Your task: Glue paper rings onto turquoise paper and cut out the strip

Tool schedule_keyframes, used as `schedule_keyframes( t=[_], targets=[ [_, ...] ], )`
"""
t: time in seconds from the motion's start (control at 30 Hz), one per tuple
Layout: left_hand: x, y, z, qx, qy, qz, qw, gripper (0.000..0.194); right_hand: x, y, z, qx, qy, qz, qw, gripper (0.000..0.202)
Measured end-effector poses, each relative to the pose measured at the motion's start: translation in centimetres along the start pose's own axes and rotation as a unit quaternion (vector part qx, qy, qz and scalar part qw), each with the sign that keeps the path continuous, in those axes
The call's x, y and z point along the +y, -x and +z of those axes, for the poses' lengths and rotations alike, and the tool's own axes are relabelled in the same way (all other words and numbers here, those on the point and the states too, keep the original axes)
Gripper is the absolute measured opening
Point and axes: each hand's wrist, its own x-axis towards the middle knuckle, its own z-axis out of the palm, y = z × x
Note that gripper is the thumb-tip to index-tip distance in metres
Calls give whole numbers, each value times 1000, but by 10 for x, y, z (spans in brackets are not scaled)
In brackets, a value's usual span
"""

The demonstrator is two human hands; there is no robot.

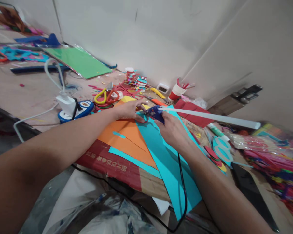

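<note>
My right hand (169, 126) is wrapped round a dark blue hot glue gun (156, 113). A long white glue stick (210, 116) sticks out of its back end to the right, and a black cord (182, 175) hangs below. My left hand (130, 110) is closed, with fingers bent, on a small red and teal round piece (144, 118) just at the gun's nozzle; the fingers partly hide it. Under both hands lie a turquoise sheet (158, 143) and orange sheets (127, 139), on a red printed board (107, 159).
Scissors (101, 97) with yellow and orange handles lie beyond my left hand. A blue power strip (85, 105) with a white plug stands at left. Behind are small decorated cups (141, 84) and a cup of red strips (177, 91). A black phone (252, 191) lies at right.
</note>
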Motion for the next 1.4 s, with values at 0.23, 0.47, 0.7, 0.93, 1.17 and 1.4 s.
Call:
schedule_keyframes(
  t=[0.23, 0.47, 0.7, 0.93, 1.17, 1.4],
  targets=[
    [1, -1, 0, -2, -6, -13, 1000, 98, -8, 9, -12, -19, 56, 19, 998, 29],
    [-2, -1, 0, -1, 0, -3, 1000, 98, -13, 11, -13, -24, 49, 26, 998, 29],
    [-5, -1, 0, 2, -4, 8, 1000, 92, -5, -1, 3, 3, 4, -1, 1000, 32],
    [1, 0, -1, 2, -4, 4, 1000, 89, -7, -2, 3, -6, 30, 5, 1000, 29],
    [-9, -4, -1, 0, -12, 10, 1000, 93, -16, 7, -14, -30, 89, 19, 995, 26],
    [-4, -3, -2, -4, -21, 1, 1000, 97, -19, 14, -22, -42, 142, -3, 989, 21]
  ],
)
